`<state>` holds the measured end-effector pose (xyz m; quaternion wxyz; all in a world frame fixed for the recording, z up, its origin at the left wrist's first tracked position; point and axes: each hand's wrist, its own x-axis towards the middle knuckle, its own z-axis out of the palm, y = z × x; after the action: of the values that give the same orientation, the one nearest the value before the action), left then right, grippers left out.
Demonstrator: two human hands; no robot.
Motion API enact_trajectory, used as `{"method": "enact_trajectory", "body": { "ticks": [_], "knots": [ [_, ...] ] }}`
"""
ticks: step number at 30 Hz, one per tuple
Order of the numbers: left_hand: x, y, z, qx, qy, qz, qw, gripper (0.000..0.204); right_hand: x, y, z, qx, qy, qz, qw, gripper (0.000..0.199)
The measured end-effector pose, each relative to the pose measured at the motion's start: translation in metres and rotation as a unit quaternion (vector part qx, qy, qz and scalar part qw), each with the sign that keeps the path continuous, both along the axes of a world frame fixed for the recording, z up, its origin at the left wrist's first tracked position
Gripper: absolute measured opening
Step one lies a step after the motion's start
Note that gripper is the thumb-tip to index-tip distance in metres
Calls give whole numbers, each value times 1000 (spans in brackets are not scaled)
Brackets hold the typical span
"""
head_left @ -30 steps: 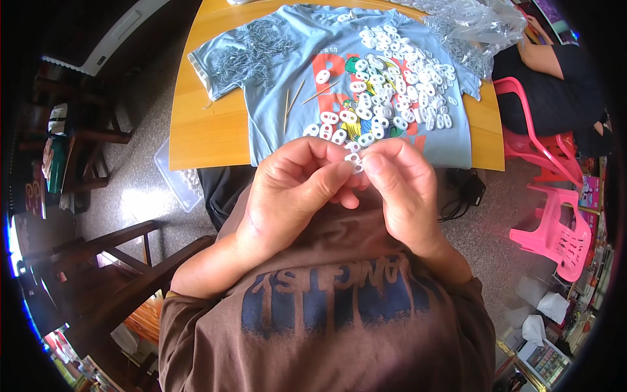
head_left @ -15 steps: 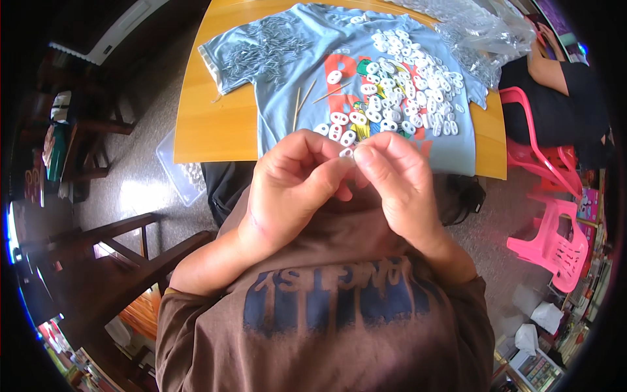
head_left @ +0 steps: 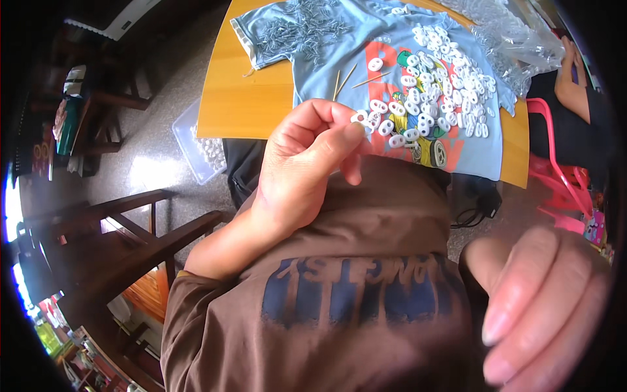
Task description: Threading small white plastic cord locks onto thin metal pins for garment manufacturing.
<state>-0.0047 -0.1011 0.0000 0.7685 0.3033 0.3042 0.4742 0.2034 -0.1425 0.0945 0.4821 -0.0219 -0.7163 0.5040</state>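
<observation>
My left hand [head_left: 304, 160] is closed in a pinch in front of the near table edge. At its fingertips shows a small white oval plastic piece [head_left: 360, 117], partly covered by the thumb. Many like it lie in a loose pile of white two-holed pieces [head_left: 428, 91] on a light blue T-shirt [head_left: 326, 75] spread over the table. My right hand [head_left: 545, 307] is low at the right, close to the camera and away from the table. Its fingers are stretched out and point downward; nothing shows in them.
Small shiny clear or metallic pieces [head_left: 304, 29] are heaped on the shirt's left sleeve. Thin wooden sticks [head_left: 370, 80] lie mid-shirt. A clear plastic bag [head_left: 516, 39] sits at the back right of the wooden table [head_left: 232, 104], near another person's arm [head_left: 573, 81] and a pink chair [head_left: 552, 140].
My right hand has parted from the left and swung down to the lower right. The left keeps its pinch. The whole view has shifted, so the table appears higher and farther right.
</observation>
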Motion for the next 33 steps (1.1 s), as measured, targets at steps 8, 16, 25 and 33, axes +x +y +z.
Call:
{"method": "enact_trajectory", "body": {
  "ticks": [8,16,25,33],
  "knots": [
    [-4,-1,1,-5,-5,-23,1000,6,0,-3,26,48,-72,29,996,8],
    [-1,-5,-1,-5,16,-17,1000,4,3,11,52,103,-140,39,984,10],
    [0,-4,0,1,35,-22,999,4,-8,32,60,106,-185,68,975,12],
    [1,-3,1,-4,22,-30,999,5,-5,38,62,101,-214,103,966,14]
  ]
}}
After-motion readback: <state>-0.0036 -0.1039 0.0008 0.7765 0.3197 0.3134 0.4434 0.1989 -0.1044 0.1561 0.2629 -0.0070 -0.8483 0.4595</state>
